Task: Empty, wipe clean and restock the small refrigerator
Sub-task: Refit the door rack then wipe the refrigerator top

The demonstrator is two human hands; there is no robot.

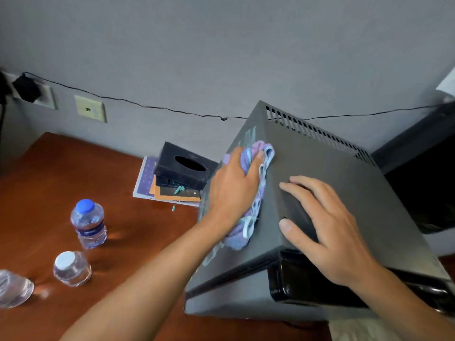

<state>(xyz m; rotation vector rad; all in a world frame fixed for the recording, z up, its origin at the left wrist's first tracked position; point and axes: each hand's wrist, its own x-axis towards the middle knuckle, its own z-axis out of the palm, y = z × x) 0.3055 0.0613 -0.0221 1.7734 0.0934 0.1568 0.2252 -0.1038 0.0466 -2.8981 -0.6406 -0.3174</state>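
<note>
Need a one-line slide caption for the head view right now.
Left hand presses a purple cloth on the fridge top; right hand rests flat beside it.

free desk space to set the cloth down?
Bare wooden desk from the back wall to the blue-capped water bottle, left of the black tissue box. Also between the bottles and grey fridge. Crowded: the three bottles front-left.

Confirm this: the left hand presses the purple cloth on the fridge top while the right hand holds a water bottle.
Not quite. The head view shows the right hand resting flat on the fridge top, holding nothing. The left hand does press the purple cloth there; the water bottles stand on the table.
</note>
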